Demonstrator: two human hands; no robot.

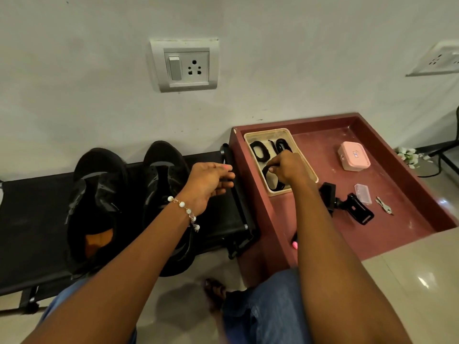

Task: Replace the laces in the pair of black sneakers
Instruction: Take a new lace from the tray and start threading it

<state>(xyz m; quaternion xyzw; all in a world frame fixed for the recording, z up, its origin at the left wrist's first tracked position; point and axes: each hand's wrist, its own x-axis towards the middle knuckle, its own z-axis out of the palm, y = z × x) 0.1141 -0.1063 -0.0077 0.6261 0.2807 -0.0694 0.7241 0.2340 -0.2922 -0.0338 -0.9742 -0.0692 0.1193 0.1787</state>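
Two black sneakers (96,194) (166,180) sit at left; three black lace bundles (258,151) (282,145) (273,181) fill one beige tray (250,139) at centre right. Two hands (211,181) (288,167) show. Two wall sockets (185,65) (439,60) are above.

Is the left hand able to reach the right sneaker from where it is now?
Probably yes. The left hand hovers open just beside the right sneaker, and nothing lies between them. The right hand is busy pinching a black lace in the beige tray.

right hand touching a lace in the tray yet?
Touching. The head view shows the right hand pinching a black lace between thumb and fingers inside the beige tray.
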